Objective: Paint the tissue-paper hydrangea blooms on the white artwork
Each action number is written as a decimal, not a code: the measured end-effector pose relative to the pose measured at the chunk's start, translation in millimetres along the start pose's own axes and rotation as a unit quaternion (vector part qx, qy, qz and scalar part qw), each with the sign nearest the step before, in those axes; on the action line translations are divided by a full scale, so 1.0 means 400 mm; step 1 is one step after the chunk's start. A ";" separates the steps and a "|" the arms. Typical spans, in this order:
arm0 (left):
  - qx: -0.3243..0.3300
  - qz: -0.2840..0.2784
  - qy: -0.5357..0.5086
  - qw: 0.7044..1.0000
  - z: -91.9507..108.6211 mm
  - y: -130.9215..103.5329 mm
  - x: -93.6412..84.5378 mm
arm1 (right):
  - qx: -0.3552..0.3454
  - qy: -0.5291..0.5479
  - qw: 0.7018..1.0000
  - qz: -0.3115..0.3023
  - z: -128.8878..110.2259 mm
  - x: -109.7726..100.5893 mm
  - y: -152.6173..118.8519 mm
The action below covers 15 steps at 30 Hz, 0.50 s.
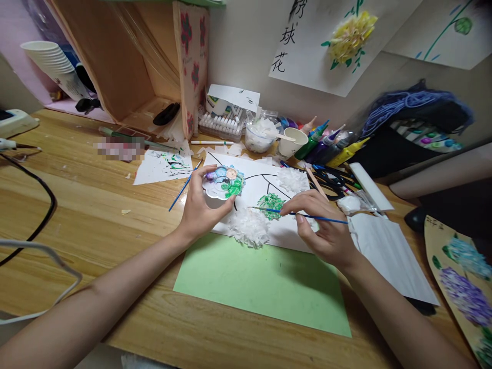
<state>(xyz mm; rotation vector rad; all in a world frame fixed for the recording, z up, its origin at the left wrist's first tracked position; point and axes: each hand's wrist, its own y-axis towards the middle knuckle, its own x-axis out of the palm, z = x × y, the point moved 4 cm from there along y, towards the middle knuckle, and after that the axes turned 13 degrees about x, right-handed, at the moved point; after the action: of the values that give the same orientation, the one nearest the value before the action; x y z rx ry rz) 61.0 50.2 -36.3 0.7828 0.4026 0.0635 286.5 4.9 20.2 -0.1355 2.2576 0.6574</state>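
Note:
My left hand [202,202] grips a small scalloped paint palette [215,190] by its edges; its wells hold blue, purple, peach and green paint. Between the fingers of my right hand [321,223] is a thin blue paintbrush [269,210], its tip pointing left over the paper. Beneath both hands lies a white sheet [251,164] with black branch lines. Raised paper flowers sit on it: a green-painted one [273,205] by the brush, a white one [249,228] in front, and another white one [292,180] behind.
Green paper [265,287] lies under the white sheet. Behind stand a marker box [225,123], a bowl of paper scraps [261,136], a paper cup [292,142] and paint bottles [313,141]. Scissors [326,182] and folded white paper [388,251] are at right; a second brush [185,185] is at left.

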 end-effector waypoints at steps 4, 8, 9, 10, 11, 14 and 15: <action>-0.001 0.000 -0.003 1.000 0.000 0.000 0.000 | -0.003 0.003 1.000 0.000 -0.002 -0.007 0.001; -0.001 -0.001 -0.002 1.000 0.000 0.000 0.000 | 0.001 0.008 1.000 0.003 -0.003 -0.010 0.001; 0.000 -0.001 -0.002 1.000 -0.001 0.001 0.000 | 0.002 0.008 1.000 0.002 -0.002 -0.009 0.001; 0.001 0.000 -0.002 1.000 -0.001 0.001 0.000 | 0.003 0.007 1.000 0.001 -0.002 -0.007 0.001; 0.000 0.000 -0.002 1.000 -0.001 0.001 0.000 | 0.003 0.005 1.000 0.000 -0.001 -0.005 0.001; -0.001 0.000 -0.004 1.000 -0.001 0.001 0.000 | 0.003 -0.003 1.000 0.000 0.001 0.001 0.000; -0.001 0.000 -0.004 1.000 -0.001 0.001 0.000 | 0.004 -0.005 1.000 0.000 0.002 0.001 0.000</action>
<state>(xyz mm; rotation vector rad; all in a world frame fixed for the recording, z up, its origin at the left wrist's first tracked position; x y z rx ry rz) 61.1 50.7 -36.3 0.7803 0.3942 0.0611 286.6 5.4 19.4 -0.1279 2.2511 0.6489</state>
